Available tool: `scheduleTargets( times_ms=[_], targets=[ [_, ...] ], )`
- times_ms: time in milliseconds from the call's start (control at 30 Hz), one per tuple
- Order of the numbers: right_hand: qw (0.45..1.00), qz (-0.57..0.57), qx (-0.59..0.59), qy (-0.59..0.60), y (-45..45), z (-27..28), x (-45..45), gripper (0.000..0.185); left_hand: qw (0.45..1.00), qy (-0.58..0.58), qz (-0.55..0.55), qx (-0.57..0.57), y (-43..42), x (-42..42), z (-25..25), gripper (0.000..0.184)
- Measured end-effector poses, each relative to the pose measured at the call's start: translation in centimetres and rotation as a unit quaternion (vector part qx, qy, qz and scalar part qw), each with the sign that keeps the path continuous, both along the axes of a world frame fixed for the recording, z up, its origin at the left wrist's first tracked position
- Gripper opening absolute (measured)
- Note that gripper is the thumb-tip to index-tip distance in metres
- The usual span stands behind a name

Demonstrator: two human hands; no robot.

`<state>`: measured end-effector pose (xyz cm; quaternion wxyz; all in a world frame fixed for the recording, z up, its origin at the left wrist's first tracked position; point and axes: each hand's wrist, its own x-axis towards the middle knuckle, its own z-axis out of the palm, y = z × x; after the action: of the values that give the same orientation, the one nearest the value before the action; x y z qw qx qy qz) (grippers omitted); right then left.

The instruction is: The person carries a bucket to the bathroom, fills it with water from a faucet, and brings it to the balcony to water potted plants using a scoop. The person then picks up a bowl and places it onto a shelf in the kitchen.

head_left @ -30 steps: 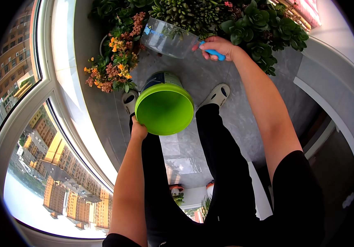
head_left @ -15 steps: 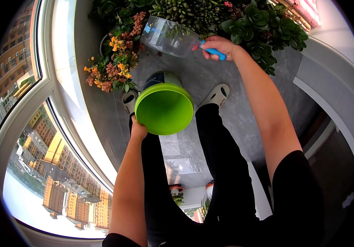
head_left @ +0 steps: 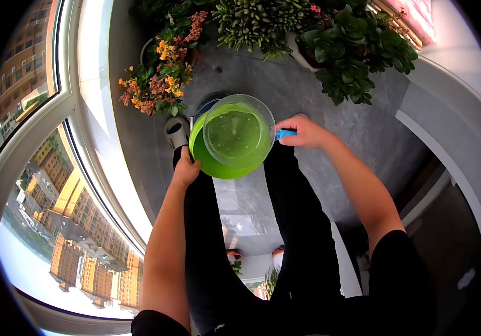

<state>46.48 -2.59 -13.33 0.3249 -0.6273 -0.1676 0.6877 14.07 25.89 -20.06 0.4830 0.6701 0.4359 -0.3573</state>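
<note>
My left hand [head_left: 186,168] grips the rim of a green bucket [head_left: 212,167] on its left side, between my legs. My right hand [head_left: 303,133] is closed around the blue handle of a clear plastic scoop [head_left: 239,130]. The scoop's round bowl is over the bucket's mouth and covers most of it from view, the green showing through. Small droplets or specks show in the scoop. Whether the scoop touches the bucket cannot be made out.
Orange-flowered plants [head_left: 159,84] stand at the upper left by the window [head_left: 78,213]. Succulents [head_left: 257,25] and a broad-leaved plant [head_left: 349,53] line the top. My left shoe [head_left: 177,132] is beside the bucket on the grey tiled floor [head_left: 240,73]. Small pots are behind my legs.
The scoop has come down from beside the plants to above the bucket's mouth, with my right hand still on its handle. The camera view has shifted slightly. My left hand keeps its hold.
</note>
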Motion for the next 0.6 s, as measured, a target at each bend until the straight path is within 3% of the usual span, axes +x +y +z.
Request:
scheduleTargets(
  times_ms=[67,100,200,233,300,533,600],
  targets=[
    [0.991,0.053,0.03,-0.12,-1.4,2.0,-1.9,0.038,0.999,0.002,-0.032,-0.018,-0.3,2.9,3.0,0.043],
    [0.991,0.057,0.03,-0.114,-1.5,2.3,-2.2,0.038,0.999,0.008,-0.027,-0.018,-0.4,3.3,3.3,0.043],
    [0.895,0.241,0.075,-0.368,-0.9,4.2,-3.6,0.039,0.998,0.002,-0.037,-0.05,-0.8,4.5,3.6,0.044],
    [0.897,0.24,0.073,-0.364,-1.0,3.6,-4.7,0.039,0.997,-0.023,0.002,-0.068,-1.2,5.5,3.9,0.044],
    [0.812,0.26,0.114,-0.51,-1.0,1.3,-6.6,0.039,0.994,-0.05,0.036,-0.086,-2.0,8.1,5.1,0.045],
    [0.728,0.244,0.13,-0.627,3.4,-2.2,-5.7,0.031,0.997,-0.033,0.011,-0.073,-2.6,13.9,11.6,0.046],
    [0.692,0.264,0.193,-0.644,3.7,-3.3,-5.2,0.027,0.996,-0.027,-0.065,-0.06,-2.4,15.0,13.5,0.046]
  ],
)
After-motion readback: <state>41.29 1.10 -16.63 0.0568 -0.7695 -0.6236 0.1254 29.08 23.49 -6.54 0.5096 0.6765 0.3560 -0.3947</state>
